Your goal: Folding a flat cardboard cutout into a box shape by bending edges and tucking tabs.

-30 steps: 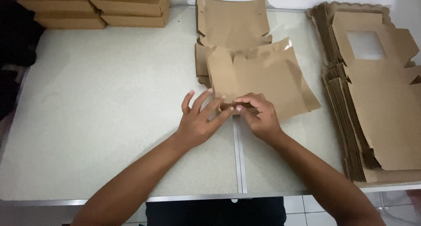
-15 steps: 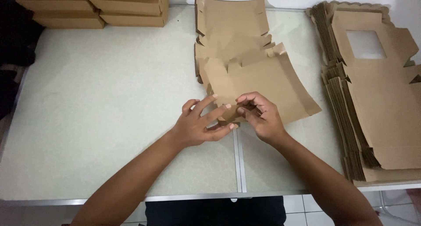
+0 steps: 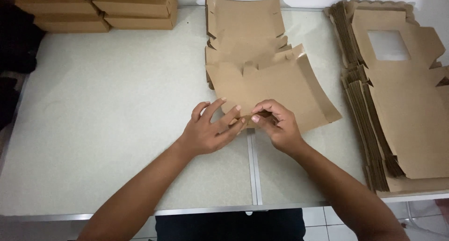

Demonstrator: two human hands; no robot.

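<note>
Left hand [image 3: 210, 131] and right hand [image 3: 276, 124] pinch the flat box blank [image 3: 276, 84]; nothing inside it.

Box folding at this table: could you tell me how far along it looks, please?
Done: closed brown boxes are stacked at the far left. In hand: the left hand and right hand pinch the near edge of one flat blank. Left: a tall pile of flat blanks on the right.

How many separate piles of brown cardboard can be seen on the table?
4: stacked folded brown cardboard boxes at the far left corner, a small pile of flat pieces at the far middle, the bent piece under both hands, and a tall pile of windowed blanks at the right.
</note>
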